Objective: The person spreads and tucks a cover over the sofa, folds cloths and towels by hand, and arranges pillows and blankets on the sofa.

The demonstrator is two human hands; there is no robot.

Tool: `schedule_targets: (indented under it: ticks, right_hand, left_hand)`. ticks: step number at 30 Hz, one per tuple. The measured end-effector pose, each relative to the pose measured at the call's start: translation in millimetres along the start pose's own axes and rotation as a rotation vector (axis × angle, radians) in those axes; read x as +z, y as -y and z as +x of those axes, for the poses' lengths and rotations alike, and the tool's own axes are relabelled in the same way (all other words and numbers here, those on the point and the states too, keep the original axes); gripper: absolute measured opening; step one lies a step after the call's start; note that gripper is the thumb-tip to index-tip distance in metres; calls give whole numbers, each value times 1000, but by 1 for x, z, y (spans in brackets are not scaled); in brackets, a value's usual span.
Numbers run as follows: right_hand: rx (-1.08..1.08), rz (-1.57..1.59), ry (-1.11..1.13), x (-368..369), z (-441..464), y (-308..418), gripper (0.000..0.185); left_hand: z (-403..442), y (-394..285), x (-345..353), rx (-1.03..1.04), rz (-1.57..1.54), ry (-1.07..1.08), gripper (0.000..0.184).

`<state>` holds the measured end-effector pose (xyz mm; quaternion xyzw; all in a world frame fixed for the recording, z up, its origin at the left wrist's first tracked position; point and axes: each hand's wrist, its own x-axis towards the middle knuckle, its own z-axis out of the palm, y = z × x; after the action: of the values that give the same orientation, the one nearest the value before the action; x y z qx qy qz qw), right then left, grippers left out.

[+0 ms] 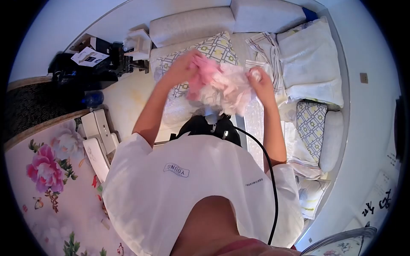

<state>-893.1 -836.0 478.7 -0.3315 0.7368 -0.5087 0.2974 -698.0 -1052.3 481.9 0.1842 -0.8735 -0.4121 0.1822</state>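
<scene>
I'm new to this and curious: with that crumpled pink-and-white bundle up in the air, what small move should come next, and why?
Perhaps draw the right hand gently away from the left hand, spreading the pink-and-white bundle: it is bunched and creased between them, and its folds and blur hide its full shape.

Patterned cushions (311,127) on a pale sofa (192,26), printed flowers (45,167) at left.
</scene>
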Motion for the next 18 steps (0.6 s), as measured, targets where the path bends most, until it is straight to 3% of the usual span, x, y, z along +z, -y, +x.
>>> schedule_targets:
  ticks: [1, 2, 5, 9, 13, 15, 18]
  right_hand:
    - [-5, 6, -6, -9, 7, 5, 22]
    - [-55, 64, -19, -20, 11, 9, 21]
    - [-98, 151, -80, -58, 23, 17, 20]
    - [-184, 39, -200, -128, 52, -26, 24]
    - [-49, 52, -272, -197, 47, -93, 25]
    - [154, 148, -436, -210, 35, -147, 22]
    - [287, 338, -332, -217, 8, -240, 15]
  left_hand:
    - [8, 1, -16, 85, 74, -24, 28]
    - [11, -5, -27, 44, 110, -43, 29]
    - [13, -40, -55, -212, 4, -165, 33]
    - [8, -25, -77, 8, 221, -404, 29]
    - [-33, 21, -97, -338, 199, -582, 28]
    - [-61, 43, -91, -550, -90, -659, 29]
    - [-99, 58, -64, -670, -291, -515, 34]
